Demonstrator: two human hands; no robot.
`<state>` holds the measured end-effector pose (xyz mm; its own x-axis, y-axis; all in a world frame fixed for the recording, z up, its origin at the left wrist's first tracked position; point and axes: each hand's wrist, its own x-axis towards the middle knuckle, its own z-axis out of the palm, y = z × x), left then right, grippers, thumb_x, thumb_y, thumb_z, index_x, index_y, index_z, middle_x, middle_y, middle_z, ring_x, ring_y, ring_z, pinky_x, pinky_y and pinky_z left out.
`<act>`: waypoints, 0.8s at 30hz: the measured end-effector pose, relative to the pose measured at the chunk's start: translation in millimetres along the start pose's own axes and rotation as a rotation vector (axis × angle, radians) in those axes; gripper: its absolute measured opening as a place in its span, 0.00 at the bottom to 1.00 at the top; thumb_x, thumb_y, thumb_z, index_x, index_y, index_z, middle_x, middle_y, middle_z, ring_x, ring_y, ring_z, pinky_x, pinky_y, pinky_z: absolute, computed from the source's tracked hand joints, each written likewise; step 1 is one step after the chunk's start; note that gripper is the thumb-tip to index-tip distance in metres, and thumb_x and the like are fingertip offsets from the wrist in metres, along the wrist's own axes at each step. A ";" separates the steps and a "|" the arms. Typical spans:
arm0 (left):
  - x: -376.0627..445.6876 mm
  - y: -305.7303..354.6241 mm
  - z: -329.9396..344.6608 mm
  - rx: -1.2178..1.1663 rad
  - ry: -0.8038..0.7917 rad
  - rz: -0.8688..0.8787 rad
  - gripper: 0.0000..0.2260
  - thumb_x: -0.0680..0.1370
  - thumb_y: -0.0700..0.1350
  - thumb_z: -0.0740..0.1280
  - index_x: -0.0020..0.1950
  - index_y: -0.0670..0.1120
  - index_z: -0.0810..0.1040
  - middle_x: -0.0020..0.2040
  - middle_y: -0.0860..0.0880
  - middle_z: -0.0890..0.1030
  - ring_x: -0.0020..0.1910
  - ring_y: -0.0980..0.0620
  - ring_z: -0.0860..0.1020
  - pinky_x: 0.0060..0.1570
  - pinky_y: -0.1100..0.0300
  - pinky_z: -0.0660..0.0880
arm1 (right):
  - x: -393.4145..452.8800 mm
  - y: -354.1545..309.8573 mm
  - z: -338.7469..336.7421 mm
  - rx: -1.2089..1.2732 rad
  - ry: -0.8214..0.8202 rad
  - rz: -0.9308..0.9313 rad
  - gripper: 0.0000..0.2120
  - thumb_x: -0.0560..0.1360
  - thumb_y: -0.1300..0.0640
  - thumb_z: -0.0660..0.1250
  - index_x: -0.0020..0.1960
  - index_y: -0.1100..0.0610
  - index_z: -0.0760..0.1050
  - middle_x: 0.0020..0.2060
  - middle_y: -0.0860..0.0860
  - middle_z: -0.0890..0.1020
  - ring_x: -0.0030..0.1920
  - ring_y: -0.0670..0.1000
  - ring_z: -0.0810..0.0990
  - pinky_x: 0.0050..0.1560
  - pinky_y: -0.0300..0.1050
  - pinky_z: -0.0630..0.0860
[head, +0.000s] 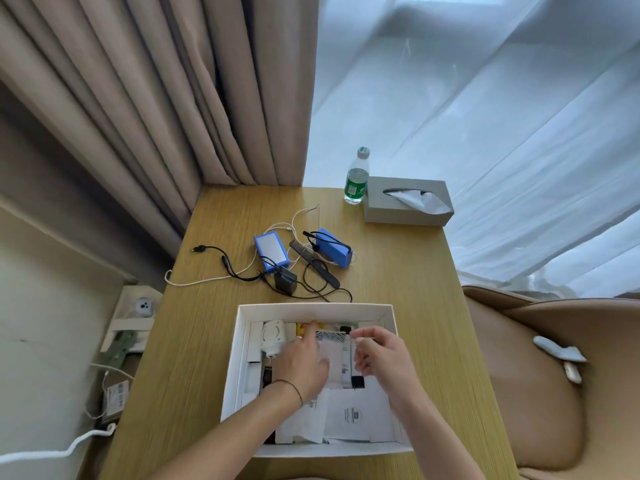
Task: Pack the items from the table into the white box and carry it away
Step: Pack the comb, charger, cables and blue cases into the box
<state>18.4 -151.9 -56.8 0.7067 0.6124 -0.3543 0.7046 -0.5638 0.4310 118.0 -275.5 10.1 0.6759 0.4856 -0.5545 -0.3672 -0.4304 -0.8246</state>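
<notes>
The white box [313, 310] sits open at the near end of the wooden table [408, 306]. Inside lie white packets, a white round device [274, 336], a yellow item [302, 328] and papers [356, 415]. My left hand [302, 363] lies flat on a white packet [333, 351] in the box. My right hand [379, 356] hovers beside it with fingers curled near a small clear piece; whether it holds the piece is unclear. Beyond the box lie two blue packs [272, 250] [334, 247], a black comb [313, 266], a black adapter [285, 280] and cables.
A water bottle [356, 176] and a grey tissue box [408, 200] stand at the table's far right corner. Curtains hang behind. A tan chair [554, 375] is at the right. Cables and a wall socket [143, 306] are at the left.
</notes>
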 end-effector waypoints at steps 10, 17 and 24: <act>-5.6 -4.7 -85.5 -0.275 0.174 0.239 0.21 0.79 0.48 0.65 0.71 0.59 0.68 0.49 0.59 0.79 0.49 0.61 0.77 0.49 0.60 0.77 | 49.5 -59.0 23.7 -0.172 0.003 -0.222 0.08 0.80 0.62 0.64 0.49 0.56 0.82 0.34 0.51 0.82 0.33 0.45 0.78 0.36 0.37 0.75; 23.0 -30.1 -126.1 -0.385 0.285 0.192 0.18 0.79 0.42 0.66 0.67 0.56 0.74 0.46 0.58 0.81 0.47 0.61 0.80 0.50 0.56 0.79 | 124.0 -83.7 56.8 -0.545 0.053 -0.307 0.09 0.79 0.58 0.63 0.48 0.50 0.82 0.39 0.47 0.85 0.39 0.47 0.84 0.40 0.43 0.82; 46.5 -65.5 -143.8 -0.393 0.302 0.143 0.14 0.78 0.41 0.67 0.61 0.56 0.78 0.45 0.59 0.81 0.47 0.61 0.79 0.50 0.55 0.79 | 192.3 -73.4 90.4 -1.033 0.062 -0.255 0.09 0.75 0.59 0.60 0.50 0.54 0.78 0.40 0.50 0.80 0.39 0.52 0.77 0.36 0.45 0.74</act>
<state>-4.2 -6.8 17.8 0.7034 0.7098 -0.0387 0.4841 -0.4385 0.7572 217.2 -81.7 -46.2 0.6985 0.6253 -0.3480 0.4901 -0.7723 -0.4042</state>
